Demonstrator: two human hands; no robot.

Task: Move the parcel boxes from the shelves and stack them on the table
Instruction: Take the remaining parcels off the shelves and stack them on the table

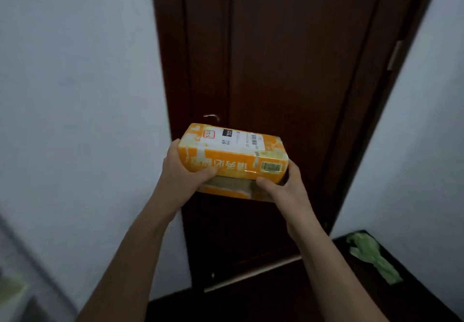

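1. Two hands carry the orange parcel box [233, 151] in mid-air, in front of the dark brown door [288, 70] and touching no shelf or table. The step in hand looks like the carry to the table.
2. The left hand [190, 168] grips the box's left end. Its thumb lies pressed along the near face, and its fingers curl behind, out of sight.
3. The right hand [283, 186] grips the lower right corner with its thumb pressed on the taped underside. Its other fingers wrap round the far end, so their spread cannot be told.
4. The box is tilted, its top with the white shipping label [241, 138] turned away and its underside facing the person. Levelling it before it is set down would probably make it easier to place.
5. Clamping from both ends suits a light carton. If the box feels heavy, it would be safer to slide the fingers underneath.
6. A dark surface [414, 284] shows at the lower right with a crumpled green thing [371, 256] lying on it. Whether this is the table cannot be told. If it is, the box should land beside the green thing, not on it.
7. For a steady stack, the box should go down flat with its edges square and its broad face down, and the hands should let go only once it rests fully.
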